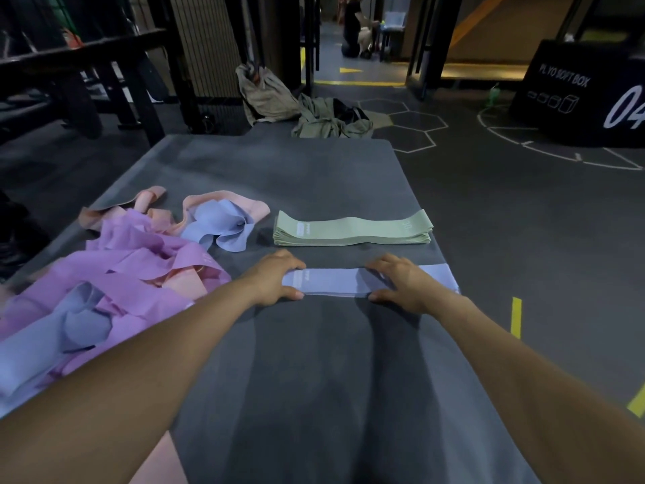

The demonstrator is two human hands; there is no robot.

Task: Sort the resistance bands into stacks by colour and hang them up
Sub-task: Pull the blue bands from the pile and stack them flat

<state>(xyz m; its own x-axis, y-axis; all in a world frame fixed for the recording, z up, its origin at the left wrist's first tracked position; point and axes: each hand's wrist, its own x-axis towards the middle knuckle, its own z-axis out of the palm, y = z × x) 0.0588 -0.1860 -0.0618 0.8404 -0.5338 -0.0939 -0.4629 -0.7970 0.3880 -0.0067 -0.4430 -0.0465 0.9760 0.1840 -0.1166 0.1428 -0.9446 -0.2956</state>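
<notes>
Grey matting covers the surface (314, 190) on which the resistance bands lie. Both hands rest on a flat stack of pale blue bands (335, 281) near its right edge: the left hand (275, 278) cups the stack's left end, fingers over the far side and thumb along the near side, and the right hand (401, 282) lies over the right part in the same way, with the stack's right end showing beyond it. Just behind, apart from the blue stack, a neat stack of green bands (352, 229) lies flat and parallel to it. To the left, a loose heap of unsorted bands (115, 270) spreads across the surface, mostly purple with peach and blue ones tangled through it; a crumpled blue band (223, 227) ringed by a peach band (227, 200) lies nearest the green stack. Beyond the far edge, an olive garment (328, 122) and a tan bag (265, 92) lie on the floor. A black plyo soft box (586, 92) stands at the far right, and a dark metal rack (104, 64) at the far left. A person (356, 26) crouches in the distant passage.
</notes>
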